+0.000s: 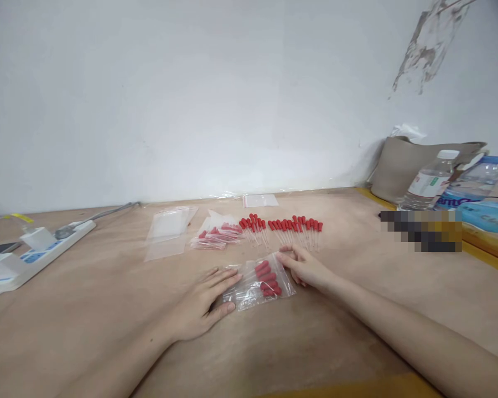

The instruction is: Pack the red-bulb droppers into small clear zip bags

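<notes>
A clear plastic bag lies on the table in front of me, with several red-bulbed droppers inside, their bulbs toward the right. My left hand rests at the bag's left end, fingers stretched out and thumb apart. At the upper right corner of the bag, my right hand pinches the plastic between thumb and fingers. Just beyond are loose droppers in two groups, a smaller left group and a wider right group. Filled bags with red bulbs are piled to their left.
Flat clear bags lie farther left, and another bag is near the wall. A power strip with plugs stands at the left. On the right are a water bottle, a blue-capped bottle and a grey-brown container.
</notes>
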The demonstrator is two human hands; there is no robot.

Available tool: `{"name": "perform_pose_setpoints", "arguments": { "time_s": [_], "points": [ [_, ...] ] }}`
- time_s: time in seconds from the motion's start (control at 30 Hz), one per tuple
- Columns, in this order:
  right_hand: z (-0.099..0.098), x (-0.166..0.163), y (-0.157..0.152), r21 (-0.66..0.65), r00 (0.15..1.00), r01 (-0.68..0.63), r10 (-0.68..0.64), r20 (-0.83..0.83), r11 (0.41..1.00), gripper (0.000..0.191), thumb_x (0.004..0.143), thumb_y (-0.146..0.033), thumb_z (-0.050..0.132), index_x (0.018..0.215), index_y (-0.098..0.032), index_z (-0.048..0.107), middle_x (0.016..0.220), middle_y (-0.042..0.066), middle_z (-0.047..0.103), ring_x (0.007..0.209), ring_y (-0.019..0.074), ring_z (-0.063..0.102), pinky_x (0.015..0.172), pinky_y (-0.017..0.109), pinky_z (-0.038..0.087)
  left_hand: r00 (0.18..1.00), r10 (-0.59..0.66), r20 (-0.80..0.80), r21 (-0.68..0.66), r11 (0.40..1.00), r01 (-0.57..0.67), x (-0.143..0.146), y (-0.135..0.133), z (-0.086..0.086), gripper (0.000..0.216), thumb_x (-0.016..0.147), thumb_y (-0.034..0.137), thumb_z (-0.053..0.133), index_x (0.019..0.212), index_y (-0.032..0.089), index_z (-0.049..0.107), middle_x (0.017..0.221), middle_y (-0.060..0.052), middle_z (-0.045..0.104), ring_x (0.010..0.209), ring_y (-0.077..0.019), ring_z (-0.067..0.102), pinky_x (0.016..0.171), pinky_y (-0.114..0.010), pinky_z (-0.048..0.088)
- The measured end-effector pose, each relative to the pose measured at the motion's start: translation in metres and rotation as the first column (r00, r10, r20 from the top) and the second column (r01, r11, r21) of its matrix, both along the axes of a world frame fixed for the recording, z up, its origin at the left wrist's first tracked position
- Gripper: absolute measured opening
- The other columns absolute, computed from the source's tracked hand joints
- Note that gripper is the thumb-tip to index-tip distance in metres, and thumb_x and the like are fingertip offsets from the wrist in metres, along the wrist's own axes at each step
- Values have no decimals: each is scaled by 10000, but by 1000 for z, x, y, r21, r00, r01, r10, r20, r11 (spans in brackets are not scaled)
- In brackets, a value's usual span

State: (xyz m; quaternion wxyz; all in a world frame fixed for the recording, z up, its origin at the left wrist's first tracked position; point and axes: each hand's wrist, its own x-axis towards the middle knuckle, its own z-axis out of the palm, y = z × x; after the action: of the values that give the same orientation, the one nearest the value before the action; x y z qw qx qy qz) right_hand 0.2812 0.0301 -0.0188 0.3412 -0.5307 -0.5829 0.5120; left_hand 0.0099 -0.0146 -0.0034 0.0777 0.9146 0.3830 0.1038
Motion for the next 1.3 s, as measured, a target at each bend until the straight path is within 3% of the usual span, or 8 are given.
{"name": "perform_pose_setpoints", "arguments": {
  "time_s": [0.17, 0.33, 0.5, 0.67, 0.83, 1.03, 1.23, 1.3],
  "points": [
    [3, -3, -4, -12, 964, -193, 188, -187, 981, 316, 597, -401, 705, 735, -132, 612, 686, 24, 652, 640, 137, 597, 640, 265, 460, 999, 1, 44, -8, 1000, -1, 0, -1, -3, 477, 898, 362, 422, 1354, 289, 303, 1406, -26, 321, 1283, -232, 296, 1048, -445, 278],
    [19, 5, -7, -101, 865, -185, 113, -488, 978, 257, 667, -331, 662, 841, -146, 628, 782, 52, 677, 674, 149, 629, 668, 300, 494, 982, 43, 183, 58, 997, -55, -3, -4, -3, 432, 910, 306, 388, 1337, 280, 329, 1413, -28, 296, 1288, -222, 283, 1050, -403, 285],
    [32, 26, 8, -77, 844, 17, -55, -533, 997, 132, 742, -232, 572, 835, -146, 610, 752, 54, 675, 600, 135, 623, 594, 267, 515, 969, 156, 192, 231, 952, -199, -6, 21, 6, 455, 883, 344, 423, 1320, 239, 348, 1374, -75, 337, 1267, -239, 308, 1039, -404, 285],
    [32, 31, 19, -144, 776, 192, -240, -583, 971, 152, 789, -157, 447, 850, -134, 585, 826, 84, 674, 702, 145, 640, 640, 253, 536, 935, 346, 83, 448, 825, -345, 10, 72, 15, 487, 854, 412, 443, 1293, 205, 400, 1337, -128, 364, 1250, -312, 288, 1033, -495, 192],
    [33, 22, 22, -179, 647, 242, -296, -703, 953, 167, 770, -97, 424, 848, -143, 564, 878, 73, 664, 778, 140, 640, 741, 265, 529, 911, 413, -25, 356, 855, -378, 31, 109, 16, 383, 886, 427, 379, 1205, 258, 506, 1252, -102, 453, 1173, -302, 379, 971, -464, 289],
    [47, -13, 33, -208, 545, 212, -292, -786, 955, 154, 711, -45, 426, 704, -164, 523, 715, 29, 640, 682, 109, 622, 685, 210, 524, 903, 426, -51, 297, 870, -393, 20, 118, 8, 333, 873, 257, 410, 1181, 319, 519, 1221, -70, 474, 1078, -249, 478, 862, -393, 412],
    [47, -88, 50, -228, 446, 139, -267, -855, 964, 153, 731, -49, 385, 718, -171, 476, 733, 23, 632, 732, 110, 623, 751, 237, 514, 842, 537, 60, 330, 785, -524, 7, 110, 5, 311, 841, 231, 429, 1130, 264, 540, 1333, -111, 344, 1217, -308, 341, 849, -465, 409],
    [41, -112, 55, -250, 477, 163, -298, -827, 954, 162, 757, -44, 358, 718, -186, 424, 721, 11, 611, 746, 99, 618, 767, 242, 510, 818, 563, 117, 345, 749, -565, 2, 105, 8, 364, 822, 280, 458, 1179, 220, 486, 1327, -123, 352, 1216, -294, 345, 911, -448, 375]
  ]
}}
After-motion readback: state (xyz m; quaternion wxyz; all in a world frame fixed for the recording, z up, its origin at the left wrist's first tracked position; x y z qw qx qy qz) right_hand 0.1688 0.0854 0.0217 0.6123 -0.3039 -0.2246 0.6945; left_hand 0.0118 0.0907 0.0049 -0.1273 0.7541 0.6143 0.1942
